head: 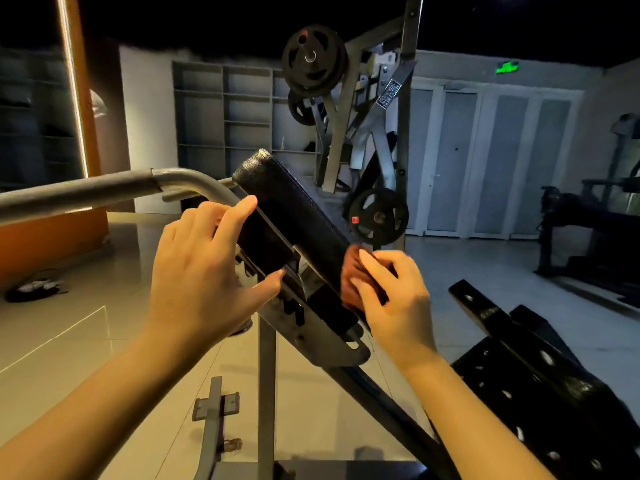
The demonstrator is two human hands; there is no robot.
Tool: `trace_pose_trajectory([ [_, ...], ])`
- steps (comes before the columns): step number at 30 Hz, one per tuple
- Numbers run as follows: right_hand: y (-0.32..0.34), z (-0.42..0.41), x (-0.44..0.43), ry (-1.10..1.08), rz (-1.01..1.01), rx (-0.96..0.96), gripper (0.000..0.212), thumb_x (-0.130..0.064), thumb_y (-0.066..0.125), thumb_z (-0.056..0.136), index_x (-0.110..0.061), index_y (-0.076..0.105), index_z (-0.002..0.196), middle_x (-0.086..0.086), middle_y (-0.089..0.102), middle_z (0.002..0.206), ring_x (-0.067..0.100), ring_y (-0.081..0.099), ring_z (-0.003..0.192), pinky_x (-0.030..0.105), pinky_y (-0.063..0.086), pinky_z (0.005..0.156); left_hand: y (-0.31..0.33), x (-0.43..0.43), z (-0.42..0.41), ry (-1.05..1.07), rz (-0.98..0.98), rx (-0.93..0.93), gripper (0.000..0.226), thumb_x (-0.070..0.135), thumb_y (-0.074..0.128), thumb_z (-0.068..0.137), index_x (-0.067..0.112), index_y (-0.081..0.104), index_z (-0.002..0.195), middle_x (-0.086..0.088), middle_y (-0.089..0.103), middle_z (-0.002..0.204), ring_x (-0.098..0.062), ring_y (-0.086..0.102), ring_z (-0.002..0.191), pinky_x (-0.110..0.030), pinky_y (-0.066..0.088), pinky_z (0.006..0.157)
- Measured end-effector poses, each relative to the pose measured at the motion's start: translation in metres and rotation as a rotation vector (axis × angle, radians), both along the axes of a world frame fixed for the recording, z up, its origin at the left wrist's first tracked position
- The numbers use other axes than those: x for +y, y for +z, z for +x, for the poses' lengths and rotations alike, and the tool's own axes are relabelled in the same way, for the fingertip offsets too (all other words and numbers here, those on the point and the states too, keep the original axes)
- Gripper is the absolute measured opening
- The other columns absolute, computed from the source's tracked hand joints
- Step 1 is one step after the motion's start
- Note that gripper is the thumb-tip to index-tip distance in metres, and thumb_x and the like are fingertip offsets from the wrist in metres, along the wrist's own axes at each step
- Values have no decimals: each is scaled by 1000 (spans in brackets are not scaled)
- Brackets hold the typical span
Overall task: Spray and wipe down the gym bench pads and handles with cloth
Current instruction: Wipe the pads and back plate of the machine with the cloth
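cloth (pixel 353 271) held to the tilted black pad (pixel 298 216)
the pad slants from far left to near right between both hands. the left hand (pixel 204 268) lies spread on its back, fingers nearly straight, thumb touching the metal bracket (pixel 311 327). the right hand (pixel 394 299) curls its fingers round the reddish cloth, against the pad's right edge.

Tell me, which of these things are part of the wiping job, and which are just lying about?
In the job: the black pad; the reddish cloth, held against it by the right hand; the left hand steadying the pad; the grey handle bar.

Just about: weight plates; wall shelves; green sign.
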State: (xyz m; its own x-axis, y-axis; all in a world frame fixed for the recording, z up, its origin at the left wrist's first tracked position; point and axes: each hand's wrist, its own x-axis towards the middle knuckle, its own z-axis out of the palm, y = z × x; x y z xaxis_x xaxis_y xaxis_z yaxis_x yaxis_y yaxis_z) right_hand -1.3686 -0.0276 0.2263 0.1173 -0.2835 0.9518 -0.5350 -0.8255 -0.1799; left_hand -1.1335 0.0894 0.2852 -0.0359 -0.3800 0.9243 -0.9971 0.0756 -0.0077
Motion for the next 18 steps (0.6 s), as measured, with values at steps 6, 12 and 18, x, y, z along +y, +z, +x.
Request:
trace_pose_trajectory([
  [6,-36,-47,4,-24,143,15,40,-11,73,91,-14,66,130,-3,60,118,8,56,110,38,61,86,-2,0,-6,3,-12,27,86,56,68,76,8,50,145,-17,59,122,-35,52,106,-42,40,88],
  [12,54,40,6,65,-51,90,38,-15,73,93,-11,67,131,7,63,121,22,57,114,35,54,95,2,5,-3,94,13,-46,88,65,62,79,9,49,146,-18,60,124,-36,51,109,-46,40,87],
  [18,-23,-4,-1,-36,-52,67,41,-13,73,92,-10,65,132,8,63,122,23,58,114,36,60,89,0,5,2,104,-24,-90,87,65,61,82,9,49,147,-19,60,124,-39,51,114,-50,36,96],
])
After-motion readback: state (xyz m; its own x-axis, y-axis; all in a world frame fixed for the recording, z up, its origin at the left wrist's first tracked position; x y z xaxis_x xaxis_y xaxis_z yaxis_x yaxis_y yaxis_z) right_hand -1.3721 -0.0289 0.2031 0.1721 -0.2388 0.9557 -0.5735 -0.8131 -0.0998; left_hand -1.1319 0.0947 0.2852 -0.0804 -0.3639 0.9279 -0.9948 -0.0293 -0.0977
